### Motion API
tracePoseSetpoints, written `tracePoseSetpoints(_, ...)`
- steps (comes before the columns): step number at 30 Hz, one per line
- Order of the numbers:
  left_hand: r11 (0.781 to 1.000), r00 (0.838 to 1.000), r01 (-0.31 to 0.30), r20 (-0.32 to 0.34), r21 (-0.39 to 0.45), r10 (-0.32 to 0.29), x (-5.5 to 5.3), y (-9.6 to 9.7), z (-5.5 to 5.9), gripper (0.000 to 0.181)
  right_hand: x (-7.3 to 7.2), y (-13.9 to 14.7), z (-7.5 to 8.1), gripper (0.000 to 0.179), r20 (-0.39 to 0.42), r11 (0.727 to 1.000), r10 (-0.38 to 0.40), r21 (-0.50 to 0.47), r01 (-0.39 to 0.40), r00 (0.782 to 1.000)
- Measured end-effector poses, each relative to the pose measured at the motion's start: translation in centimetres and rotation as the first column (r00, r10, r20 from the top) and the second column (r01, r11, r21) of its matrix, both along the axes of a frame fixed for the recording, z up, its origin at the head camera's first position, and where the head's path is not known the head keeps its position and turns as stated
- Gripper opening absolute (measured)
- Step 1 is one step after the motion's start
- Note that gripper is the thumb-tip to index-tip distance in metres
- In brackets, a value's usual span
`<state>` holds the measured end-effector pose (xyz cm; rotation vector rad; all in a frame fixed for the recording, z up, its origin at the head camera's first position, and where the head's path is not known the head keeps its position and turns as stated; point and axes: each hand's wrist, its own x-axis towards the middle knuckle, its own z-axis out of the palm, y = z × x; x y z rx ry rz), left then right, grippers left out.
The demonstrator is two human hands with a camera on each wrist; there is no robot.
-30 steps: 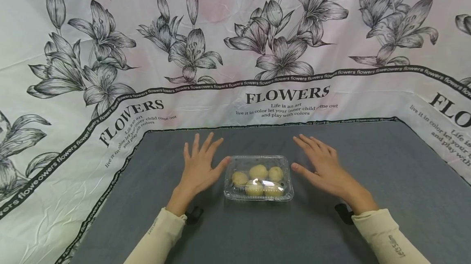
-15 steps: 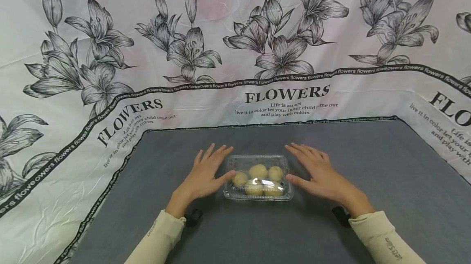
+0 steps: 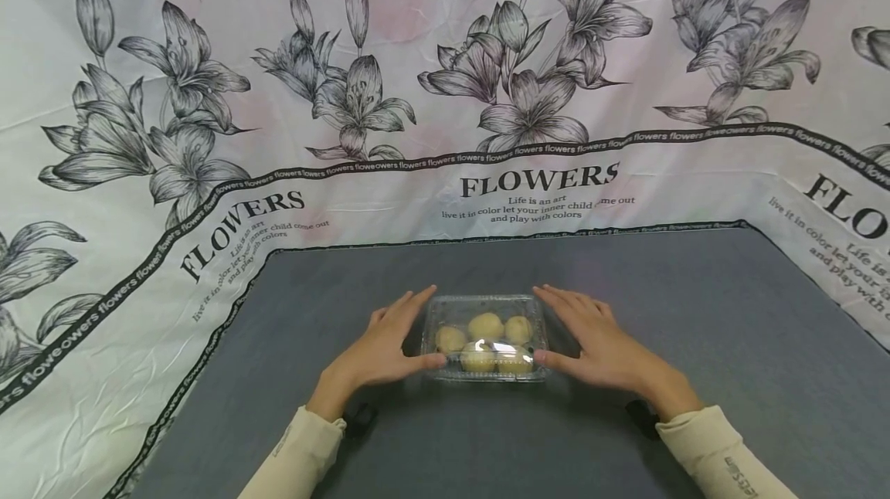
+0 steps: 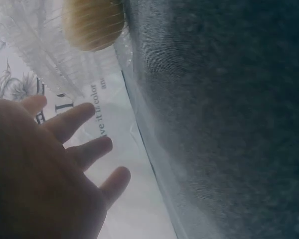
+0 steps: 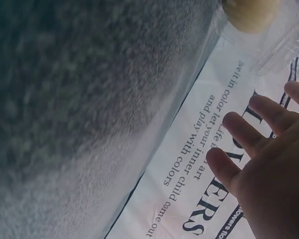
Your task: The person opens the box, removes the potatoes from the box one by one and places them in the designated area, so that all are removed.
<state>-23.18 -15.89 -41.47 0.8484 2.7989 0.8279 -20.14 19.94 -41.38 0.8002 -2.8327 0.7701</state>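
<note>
A clear plastic clamshell box (image 3: pixel 487 377) with its lid down sits on the grey cloth. Inside it lie several round, pale yellow pieces (image 3: pixel 485 326) that look like potatoes. My left hand (image 3: pixel 378 348) is at the left side of the box, fingers extended and thumb at the front left corner. On the opposite side, my right hand (image 3: pixel 605 352) mirrors it, thumb at the front right corner. Both wrist views show the box's ridged wall (image 4: pixel 92 59) just beyond spread fingers (image 5: pixel 244 132). Whether the thumbs touch the plastic, I cannot tell.
Grey cloth (image 3: pixel 480 453) covers the table. Behind it rises a white sheet (image 3: pixel 389 205) printed with flowers and lettering, which also runs along the left and right sides. A dark strap (image 3: pixel 361 420) shows under the left wrist.
Both hands have moved inward toward the box's two sides and come lower, with the thumbs shifting to its front corners. The box stays in place on the cloth.
</note>
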Motion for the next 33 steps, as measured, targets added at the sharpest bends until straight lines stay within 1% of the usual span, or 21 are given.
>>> tracePoseSetpoints(4,1.000,0.999,0.008,0.039,0.014,-0.009,0.2,-0.1,-0.2,0.106,0.1,-0.2,-0.2,0.092,0.002,1.000,0.014,-0.001,-0.014,1.000)
tracePoseSetpoints(6,1.000,0.999,0.011,0.048,0.023,-0.012,0.2,0.0,-0.3,0.108,0.2,-0.3,-0.3,0.094,-0.001,1.000,0.021,-0.002,-0.021,1.000)
tracePoseSetpoints(13,1.000,0.997,-0.011,0.074,0.013,0.010,0.3,-0.1,-0.4,0.115,0.2,-0.4,-0.6,0.103,-0.005,0.999,0.042,0.002,-0.042,0.999)
tracePoseSetpoints(22,1.000,0.998,-0.001,0.069,0.005,0.000,0.1,-0.5,-0.8,0.123,0.4,-0.6,-0.7,0.115,-0.011,0.998,0.067,0.000,-0.067,0.998)
tracePoseSetpoints(29,1.000,0.999,0.010,0.053,-0.012,-0.009,0.0,-0.5,-0.9,0.128,0.4,-0.7,-1.0,0.117,-0.013,0.998,0.057,0.010,-0.057,0.998)
tracePoseSetpoints(33,1.000,0.999,0.011,0.045,-0.020,-0.010,0.1,-0.5,-0.9,0.127,0.4,-0.7,-1.2,0.115,-0.016,0.998,0.055,0.009,-0.055,0.998)
